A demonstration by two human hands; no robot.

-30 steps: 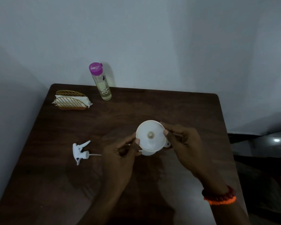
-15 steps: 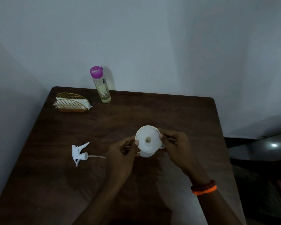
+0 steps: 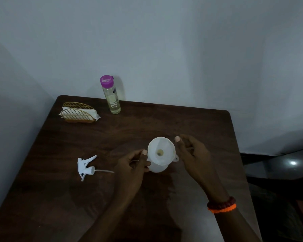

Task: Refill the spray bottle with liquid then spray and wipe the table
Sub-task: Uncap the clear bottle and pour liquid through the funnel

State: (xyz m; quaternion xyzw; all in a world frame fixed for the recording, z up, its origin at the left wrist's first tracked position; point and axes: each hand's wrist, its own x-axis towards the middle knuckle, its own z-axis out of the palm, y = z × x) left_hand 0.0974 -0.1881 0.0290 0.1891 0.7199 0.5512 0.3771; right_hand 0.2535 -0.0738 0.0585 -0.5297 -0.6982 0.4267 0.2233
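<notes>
Head view: dim light, looking down on a dark brown wooden table [image 3: 191,123] set against a pale wall.
Spray bottle: white translucent plastic bottle body [image 3: 157,167] stands upright near the table's middle, with its trigger top off.
Funnel: white plastic funnel [image 3: 161,151] sits in the bottle's neck, wide mouth up; 1 small tab with a hole sticks out at its right rim.
Left hand [image 3: 131,169]: fingers curled round the bottle's left side just under the funnel, thumb tip against the funnel's left edge.
Right hand [image 3: 193,154]: just beside the funnel's right rim, fingers loosely curled, thumb tip raised near the rim; it looks apart from the funnel, though the poor light makes contact hard to judge. It holds nothing.
Wrist: 2 bands on the right wrist [image 3: 221,205], 1 of dark red beads and 1 orange.
Trigger head: white plastic spray trigger with dip tube [image 3: 87,167] lies on its side to the left of the left hand, tube pointing right, apart from the hand.
Refill: clear bottle of pale yellow liquid with a pink cap [image 3: 111,95] stands upright at the far edge, cap closed.
Napkins: gold wire holder with white napkins [image 3: 78,114] sits at the far left corner, near the refill bottle.
</notes>
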